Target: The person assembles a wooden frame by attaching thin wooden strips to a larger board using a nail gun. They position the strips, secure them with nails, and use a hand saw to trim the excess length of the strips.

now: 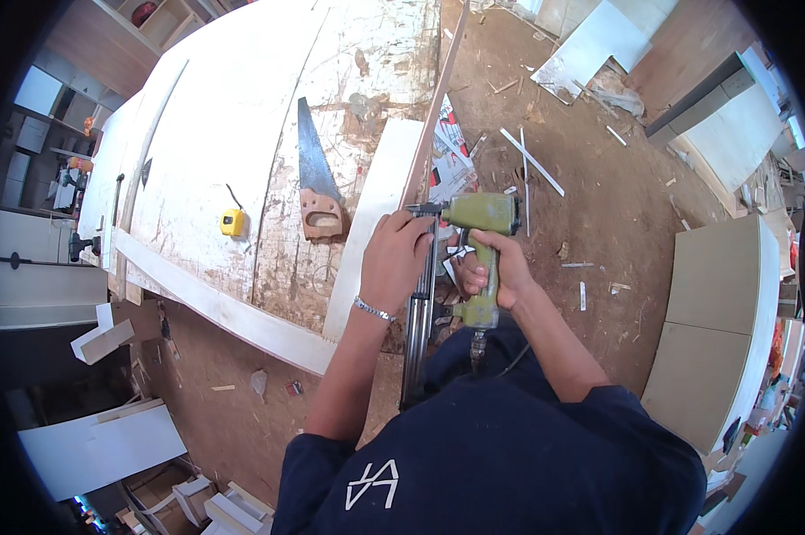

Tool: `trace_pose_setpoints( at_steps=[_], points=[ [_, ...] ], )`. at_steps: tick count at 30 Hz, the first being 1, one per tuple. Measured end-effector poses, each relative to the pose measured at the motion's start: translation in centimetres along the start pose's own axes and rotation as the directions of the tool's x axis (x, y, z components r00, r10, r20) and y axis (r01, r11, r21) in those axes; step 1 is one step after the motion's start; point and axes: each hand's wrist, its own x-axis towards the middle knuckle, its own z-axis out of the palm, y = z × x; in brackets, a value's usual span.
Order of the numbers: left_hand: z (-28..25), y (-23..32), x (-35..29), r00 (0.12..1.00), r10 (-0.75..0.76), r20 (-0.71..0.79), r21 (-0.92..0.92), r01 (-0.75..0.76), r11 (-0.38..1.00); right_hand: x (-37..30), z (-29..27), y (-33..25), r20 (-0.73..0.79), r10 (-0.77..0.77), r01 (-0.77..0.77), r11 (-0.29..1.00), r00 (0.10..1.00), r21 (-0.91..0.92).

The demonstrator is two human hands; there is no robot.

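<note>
My right hand (500,272) is wrapped round the handle of a green pneumatic nail gun (483,212), its air fitting pointing down toward my body. The gun's nose points left, against the workbench's right edge. A long dark magazine runs down from it. My left hand (395,263), with a bracelet on the wrist, closes over a thin wooden strip (432,120) at the same edge, its fingertips beside the gun's nose. The strip stands along a pale board (380,201) lying on the bench. Part of the strip is hidden under my fingers.
On the white, worn workbench (260,62) lie a handsaw (317,178) and a yellow tape measure (233,222). A drill (83,245) sits at its far left. Wood offcuts (532,160) litter the floor to the right. A cabinet (701,330) stands at the right.
</note>
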Motion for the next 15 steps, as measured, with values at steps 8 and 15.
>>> trace_pose_setpoints(
  at_steps=[8, 15],
  points=[
    [-0.8, -0.7, -1.3, 0.998, -0.056, -0.036, -0.009, 0.056, 0.998, 0.2, 1.0, 0.9, 0.017, 0.055, -0.054, 0.998, 0.998, -0.044],
    [-1.5, -0.8, -1.0, 0.992, 0.051, -0.112, 0.007, -0.051, 0.999, 0.3, 0.8, 0.3, 0.071, 0.038, -0.031, 0.995, 0.997, -0.094]
  ],
)
